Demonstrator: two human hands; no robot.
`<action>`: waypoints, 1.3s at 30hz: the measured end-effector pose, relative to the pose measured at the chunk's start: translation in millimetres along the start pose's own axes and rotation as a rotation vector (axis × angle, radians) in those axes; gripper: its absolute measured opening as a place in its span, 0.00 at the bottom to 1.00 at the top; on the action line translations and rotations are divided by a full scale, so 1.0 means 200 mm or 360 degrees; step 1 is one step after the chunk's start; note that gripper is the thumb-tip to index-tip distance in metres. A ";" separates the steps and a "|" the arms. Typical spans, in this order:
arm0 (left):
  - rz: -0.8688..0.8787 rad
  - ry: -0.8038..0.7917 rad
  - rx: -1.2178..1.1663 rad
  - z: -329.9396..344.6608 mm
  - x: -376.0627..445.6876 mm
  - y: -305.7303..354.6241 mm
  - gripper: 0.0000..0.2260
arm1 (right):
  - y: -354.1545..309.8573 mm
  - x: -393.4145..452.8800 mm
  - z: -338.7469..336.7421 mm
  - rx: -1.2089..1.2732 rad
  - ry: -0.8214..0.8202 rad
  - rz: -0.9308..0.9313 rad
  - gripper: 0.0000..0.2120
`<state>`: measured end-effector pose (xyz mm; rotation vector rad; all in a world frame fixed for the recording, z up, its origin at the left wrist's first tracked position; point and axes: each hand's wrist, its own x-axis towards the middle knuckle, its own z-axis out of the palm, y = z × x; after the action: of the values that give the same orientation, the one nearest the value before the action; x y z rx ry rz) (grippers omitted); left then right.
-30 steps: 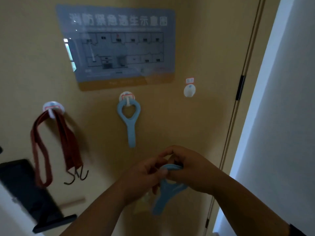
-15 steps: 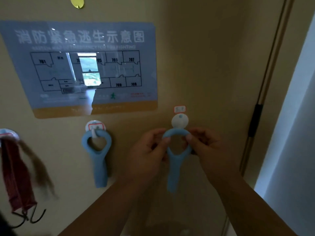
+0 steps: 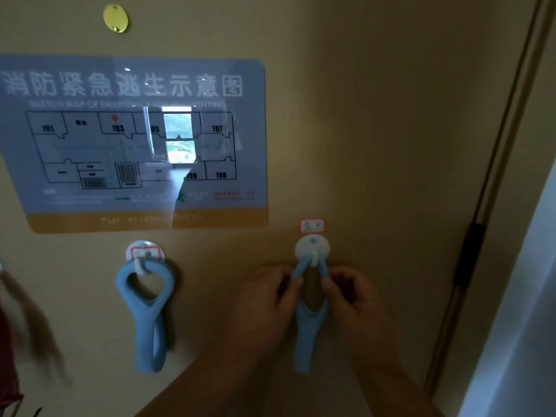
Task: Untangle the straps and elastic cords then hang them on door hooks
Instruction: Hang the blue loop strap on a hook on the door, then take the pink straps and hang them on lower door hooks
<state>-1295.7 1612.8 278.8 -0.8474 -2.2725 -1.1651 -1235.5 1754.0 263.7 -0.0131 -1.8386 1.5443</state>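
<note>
Left hand [image 3: 267, 299] pinching blue strap [image 3: 307, 332], right hand [image 3: 352, 296] pinching its other side, loop over white hook [image 3: 313, 251], second blue strap [image 3: 149, 311] hanging alongside

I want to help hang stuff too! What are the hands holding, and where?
Both hands, left and right, pinch the blue elastic band by the two sides of its top loop, which sits over the white hook.

band [image 3: 310, 320] on right hook [image 3: 313, 251], left of frame [image 3: 493, 206]
</note>
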 end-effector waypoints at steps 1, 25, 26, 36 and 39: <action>-0.0004 0.0001 -0.0007 0.00 0.00 0.00 0.07 | 0.02 -0.01 0.01 0.0012 0.0010 0.0004 0.10; -0.0508 -0.0227 0.0513 -0.57 -0.52 -0.23 0.06 | -0.11 -0.35 0.29 -0.0593 0.0271 -0.0590 0.09; -0.0568 -0.0298 0.0548 -0.67 -0.62 -0.26 0.06 | -0.14 -0.40 0.37 -0.0686 0.0162 -0.0725 0.08; -0.1881 -0.0892 0.0944 -1.74 -2.26 -0.42 0.19 | -0.23 -1.43 1.28 -0.1424 -0.2368 -0.0038 0.27; -0.2353 -0.0811 0.0951 -2.06 -2.90 -0.27 0.19 | -0.31 -1.88 1.50 -0.1516 -0.2642 -0.0189 0.28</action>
<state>-875.1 1062.1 108.2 1.1065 -3.3951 -0.5256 -1089.0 1314.7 119.8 1.1907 -3.4868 0.1519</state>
